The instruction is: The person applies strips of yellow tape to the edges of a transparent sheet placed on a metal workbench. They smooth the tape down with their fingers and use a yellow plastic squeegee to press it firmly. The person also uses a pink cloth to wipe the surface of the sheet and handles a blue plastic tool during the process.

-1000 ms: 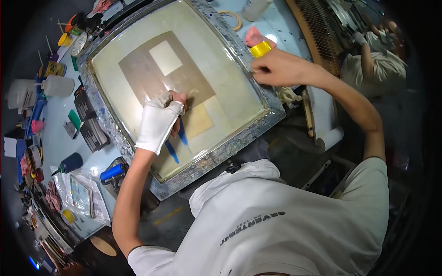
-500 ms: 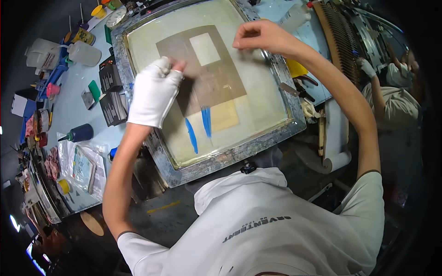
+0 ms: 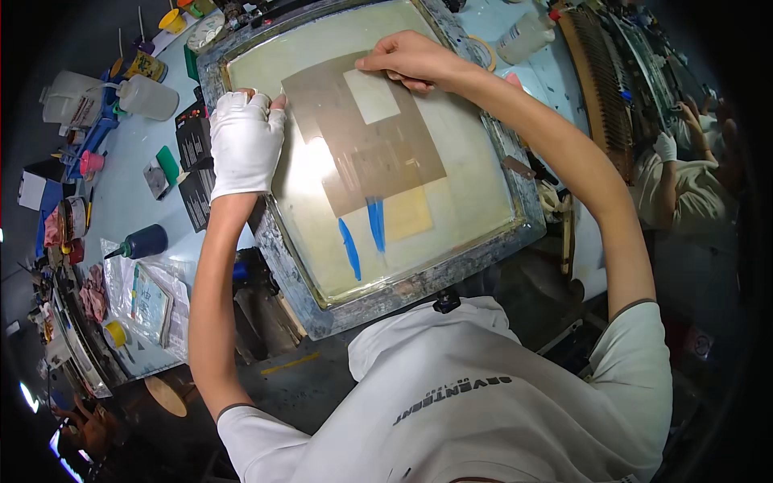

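Note:
A screen printing frame (image 3: 419, 283) with a worn grey rim and pale mesh lies before me. On its mesh is a brown rectangular area (image 3: 322, 105) with a pale rectangular window (image 3: 373, 97). Two blue strips (image 3: 376, 225) lie below it. My left hand (image 3: 248, 145), in a white glove with bare fingertips, is closed over the frame's left side, fingers curled; what they hold is hidden. My bare right hand (image 3: 411, 60) is at the brown area's upper edge, thumb and forefinger pinched beside the window; I cannot make out anything between them.
Left on the pale blue table are black boxes (image 3: 195, 173), a dark squeeze bottle (image 3: 145, 241), white plastic bottles (image 3: 147, 98) and a plastic bag with papers (image 3: 153, 298). A clear bottle (image 3: 525, 39) and a ribbed rack (image 3: 594, 88) stand right. Another person (image 3: 684, 177) is at far right.
My left hand has moved left from over the brown area to the frame's side. My right hand has come left and down to the brown area's upper edge.

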Tool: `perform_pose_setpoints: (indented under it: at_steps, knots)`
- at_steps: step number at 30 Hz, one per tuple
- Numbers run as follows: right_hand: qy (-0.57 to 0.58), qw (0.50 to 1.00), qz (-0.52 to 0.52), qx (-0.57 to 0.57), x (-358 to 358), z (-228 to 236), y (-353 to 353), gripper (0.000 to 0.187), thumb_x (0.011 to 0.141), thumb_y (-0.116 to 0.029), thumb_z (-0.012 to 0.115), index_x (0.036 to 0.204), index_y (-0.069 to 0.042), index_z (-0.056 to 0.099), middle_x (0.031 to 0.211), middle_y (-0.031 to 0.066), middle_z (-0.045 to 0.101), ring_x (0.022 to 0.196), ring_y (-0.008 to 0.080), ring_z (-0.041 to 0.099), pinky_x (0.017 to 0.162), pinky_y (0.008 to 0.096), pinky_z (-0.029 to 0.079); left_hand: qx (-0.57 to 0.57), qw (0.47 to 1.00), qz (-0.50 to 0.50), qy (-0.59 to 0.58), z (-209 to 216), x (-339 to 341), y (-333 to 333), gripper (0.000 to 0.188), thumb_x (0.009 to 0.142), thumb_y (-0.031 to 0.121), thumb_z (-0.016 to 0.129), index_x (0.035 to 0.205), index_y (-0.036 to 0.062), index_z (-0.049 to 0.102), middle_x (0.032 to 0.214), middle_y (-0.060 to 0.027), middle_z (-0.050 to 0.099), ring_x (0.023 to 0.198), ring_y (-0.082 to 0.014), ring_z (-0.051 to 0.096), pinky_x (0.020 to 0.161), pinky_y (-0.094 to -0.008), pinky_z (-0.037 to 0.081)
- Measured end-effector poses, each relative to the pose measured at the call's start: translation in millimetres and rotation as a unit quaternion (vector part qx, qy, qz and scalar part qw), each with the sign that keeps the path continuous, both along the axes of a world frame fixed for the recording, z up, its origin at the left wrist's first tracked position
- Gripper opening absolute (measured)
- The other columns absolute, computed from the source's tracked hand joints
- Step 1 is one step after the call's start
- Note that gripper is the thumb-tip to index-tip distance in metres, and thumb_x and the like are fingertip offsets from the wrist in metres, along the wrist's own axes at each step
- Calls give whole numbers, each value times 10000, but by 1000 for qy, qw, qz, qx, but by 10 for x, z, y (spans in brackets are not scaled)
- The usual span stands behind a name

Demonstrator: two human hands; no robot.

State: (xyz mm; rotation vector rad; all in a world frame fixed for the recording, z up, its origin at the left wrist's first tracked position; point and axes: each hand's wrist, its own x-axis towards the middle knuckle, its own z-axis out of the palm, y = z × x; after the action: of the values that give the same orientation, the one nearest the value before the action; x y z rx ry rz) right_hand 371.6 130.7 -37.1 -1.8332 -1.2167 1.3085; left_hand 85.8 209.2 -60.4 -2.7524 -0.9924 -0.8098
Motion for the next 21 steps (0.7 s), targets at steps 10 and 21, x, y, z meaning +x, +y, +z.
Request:
perform_pose_setpoints:
  at_steps: [10, 21]
  knots:
    - [-265, 953, 48, 140, -115, 19, -39, 414, 900, -397, 756, 928, 6, 663, 594, 98, 627, 432, 198, 566, 454, 363, 429, 8, 1000, -10, -3, 19, -14, -17, 245, 898, 254, 733, 821, 23, 709, 890, -139, 669, 895, -349, 630, 817, -456, 495]
    - [-486, 803, 149, 313, -537, -340, -674, 809, 997, -541, 571, 1504, 67, 402, 1594, 242, 381, 1519, 371, 307, 1267, 455, 226, -6, 1000, -18, -21, 39, 0, -17, 274, 915, 253, 713, 789, 10, 694, 852, -162, 659, 879, -364, 626, 798, -460, 496]
